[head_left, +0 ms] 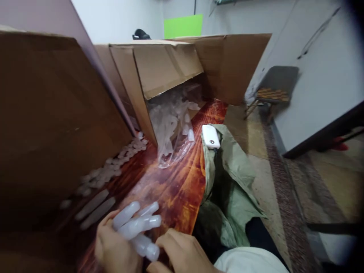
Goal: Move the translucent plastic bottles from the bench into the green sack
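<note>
My left hand (115, 242), at the bottom of the view, is closed around a bunch of several small translucent white plastic bottles (133, 225). Their narrower neck ends point to the right, away from my palm. Close beside them is my right hand (182, 248), its fingers curled in near the end of the lowest bottle. What those fingers hold, if anything, is hidden. Two more slim white bottles (96, 208) lie side by side on the wood-patterned table (182, 185), left of my left hand.
Many small white pieces (110, 168) lie along a cardboard panel (57, 113) on the left. An open carton (170, 68) holds a clear plastic bag (173, 140) of white items. Right of the table are green cloth (236, 163), a white device (210, 137) and a chair (274, 91).
</note>
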